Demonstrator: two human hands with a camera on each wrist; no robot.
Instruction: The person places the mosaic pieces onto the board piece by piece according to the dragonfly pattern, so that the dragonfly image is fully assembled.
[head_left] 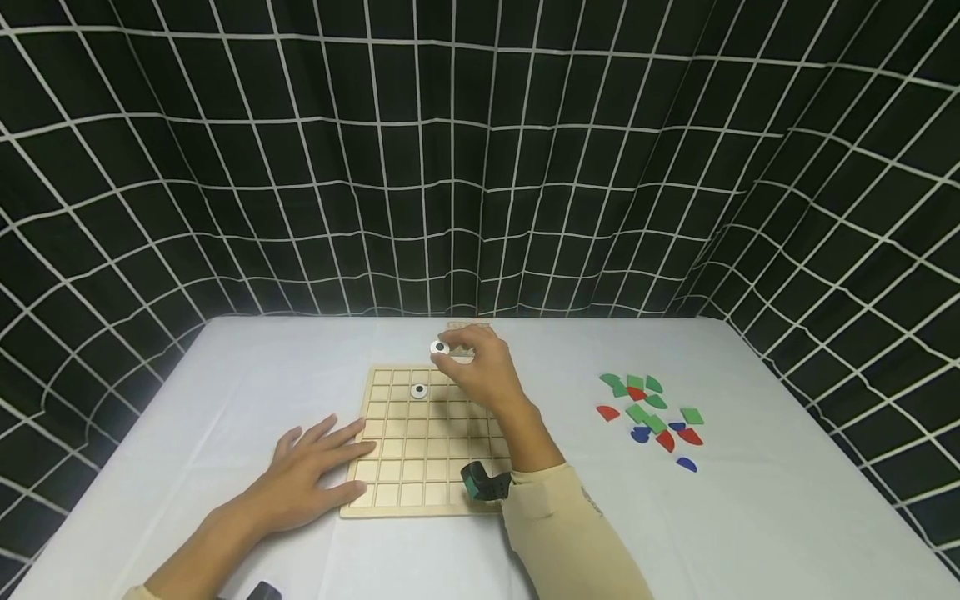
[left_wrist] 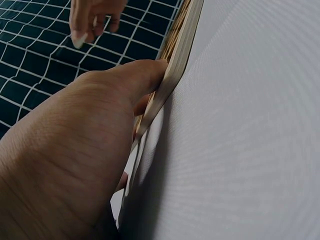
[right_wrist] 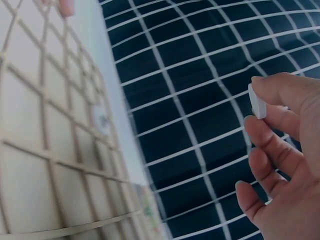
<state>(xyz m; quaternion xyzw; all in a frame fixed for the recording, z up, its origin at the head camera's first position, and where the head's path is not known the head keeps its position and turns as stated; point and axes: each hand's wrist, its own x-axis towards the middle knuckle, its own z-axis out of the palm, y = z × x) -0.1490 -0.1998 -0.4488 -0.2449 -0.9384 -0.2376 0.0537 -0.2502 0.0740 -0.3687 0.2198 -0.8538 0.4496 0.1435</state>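
Note:
A white disc with a black centre [head_left: 438,347] is pinched between the thumb and fingers of my right hand [head_left: 482,368], held up above the far edge of the wooden grid board [head_left: 405,511]. Seen edge-on, the same disc [right_wrist: 257,102] shows in the right wrist view. A second white disc with a dark centre [head_left: 419,391] lies in a cell near the board's far side. My left hand [head_left: 313,471] rests with spread fingers on the board's left edge, thumb and fingertips touching the frame. The left wrist view shows the left thumb [left_wrist: 145,75] against the board's rim.
Green, red and blue flat pieces, such as a green square [head_left: 692,416] and a red quarter-circle [head_left: 608,412], lie scattered right of the board. Partly hidden behind the right hand is a small clear box [head_left: 468,326]. A black gridded curtain [head_left: 480,167] surrounds the white table [head_left: 780,500].

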